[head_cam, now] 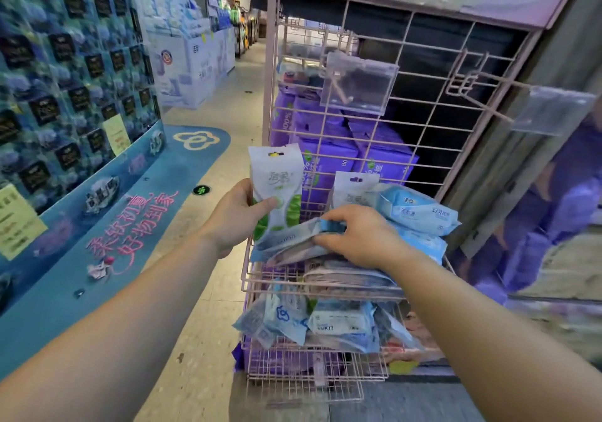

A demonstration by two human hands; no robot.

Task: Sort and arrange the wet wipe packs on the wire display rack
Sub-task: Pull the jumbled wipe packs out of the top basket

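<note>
From the head view, the left hand [236, 218] held a green and white pack [277, 190] upright, fingers curled round it. The right hand [360, 235] reached down, fingers pinching a blue pack [290, 242] in the pink rack's [325, 288] basket.

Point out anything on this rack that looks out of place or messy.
The lower basket is the mess: blue packs lie jumbled at all angles, some poking over the front wire. The upper basket's blue packs are loosely heaped too. Two hooks hang empty, while the left hand holds a green-and-white pack.
</note>
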